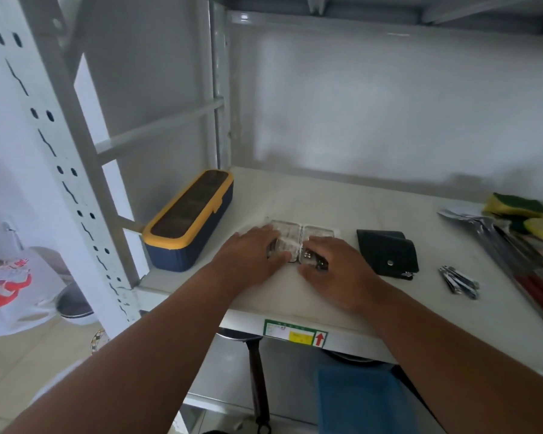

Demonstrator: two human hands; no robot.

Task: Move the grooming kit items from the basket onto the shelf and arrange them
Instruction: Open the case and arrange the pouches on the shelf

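Note:
A clear plastic grooming kit case [298, 238] lies on the white shelf [326, 195], near its front edge. My left hand [253, 250] rests flat on the case's left half, and its thumb presses the front edge. My right hand [333, 272] covers the right half, over small metal tools that show through the plastic. To the right lies a black snap pouch [387, 250]. Several metal nail clippers [458, 281] lie loose further right. No basket is in view.
A long navy box with a yellow-rimmed lid [188, 220] stands at the shelf's left end by the upright post [76, 170]. Sponges [518, 208] and packaged utensils [514, 242] fill the right end. A white printed bag [16, 286] sits on the floor at left.

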